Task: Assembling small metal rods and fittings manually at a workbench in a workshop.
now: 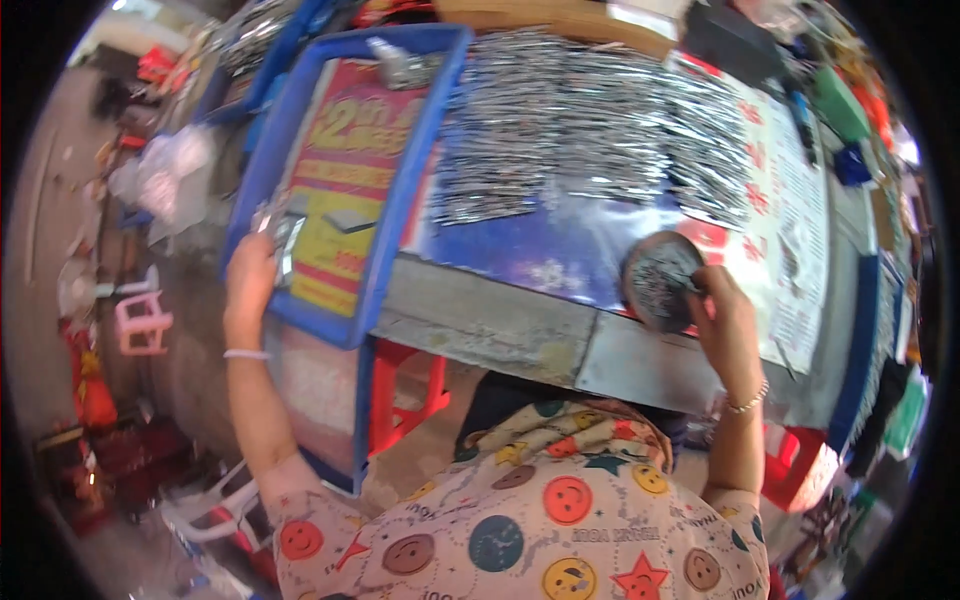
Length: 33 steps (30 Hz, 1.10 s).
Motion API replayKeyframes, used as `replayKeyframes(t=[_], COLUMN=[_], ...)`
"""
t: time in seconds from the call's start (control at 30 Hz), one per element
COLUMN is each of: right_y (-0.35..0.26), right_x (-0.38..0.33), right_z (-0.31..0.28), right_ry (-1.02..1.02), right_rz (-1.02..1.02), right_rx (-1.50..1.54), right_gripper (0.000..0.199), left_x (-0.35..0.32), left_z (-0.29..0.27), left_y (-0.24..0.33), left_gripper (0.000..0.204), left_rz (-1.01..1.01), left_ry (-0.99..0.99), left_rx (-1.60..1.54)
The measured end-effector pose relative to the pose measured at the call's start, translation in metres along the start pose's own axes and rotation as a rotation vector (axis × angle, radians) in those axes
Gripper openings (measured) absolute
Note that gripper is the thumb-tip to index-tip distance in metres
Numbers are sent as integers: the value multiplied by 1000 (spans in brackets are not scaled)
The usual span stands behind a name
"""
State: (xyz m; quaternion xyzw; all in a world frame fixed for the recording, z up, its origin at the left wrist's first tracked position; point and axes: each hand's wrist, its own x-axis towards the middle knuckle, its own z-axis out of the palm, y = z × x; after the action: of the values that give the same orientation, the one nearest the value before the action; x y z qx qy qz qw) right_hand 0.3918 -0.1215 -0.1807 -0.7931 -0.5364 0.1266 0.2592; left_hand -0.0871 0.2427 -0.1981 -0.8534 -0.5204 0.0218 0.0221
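My left hand (252, 272) is at the near left side of a blue plastic tray (374, 305), its fingers closed around thin shiny metal pieces (265, 216) that stick out past the fingertips. Beside it, inside the tray, lies a flat silvery piece (287, 262). A colourful printed sheet (345, 165) lines the tray, and a small heap of silver parts (402, 66) rests at its far end. My right hand (724, 325) reaches to the rim of a round dish (640, 305) of small dark metal bits (662, 280). Its thumb and fingers pinch together there; what they hold is too small to tell.
Long rows of thin silver metal strips (610, 125) cover the far part of the table on printed sheets (540, 245). A wooden bar (560, 18) stands behind them. Below the table edge is a red stool (410, 395); plastic bags (172, 180) lie to the left.
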Motion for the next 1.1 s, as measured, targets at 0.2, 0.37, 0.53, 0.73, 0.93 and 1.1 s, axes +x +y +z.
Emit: replayKeyframes(t=[0.2,0.37,0.53,0.73,0.93,1.1], right_y=[1,7,5,6,13,27], right_x=[12,18,18,18,12,14], right_z=[12,17,18,16,0,2], right_ry=[-111,-158,-172,-150,-87,80], right_rz=[-20,-33,-53,-33,81,141], right_rx=[-155,-261,-281,-204,158,329], right_gripper=[25,20,17,16,15,18], left_x=[-1,-3,-6,-20,-58,-101], left_z=[-5,-12,-10,-31,-80,-68], left_y=[13,12,11,20,96,197], left_gripper=[17,18,19,18,31,16], left_rz=[-17,-8,-2,-36,-78,147], left_ry=[-4,-3,51,145,246,-106], left_rx=[-21,-3,-70,-75,-632,-1425])
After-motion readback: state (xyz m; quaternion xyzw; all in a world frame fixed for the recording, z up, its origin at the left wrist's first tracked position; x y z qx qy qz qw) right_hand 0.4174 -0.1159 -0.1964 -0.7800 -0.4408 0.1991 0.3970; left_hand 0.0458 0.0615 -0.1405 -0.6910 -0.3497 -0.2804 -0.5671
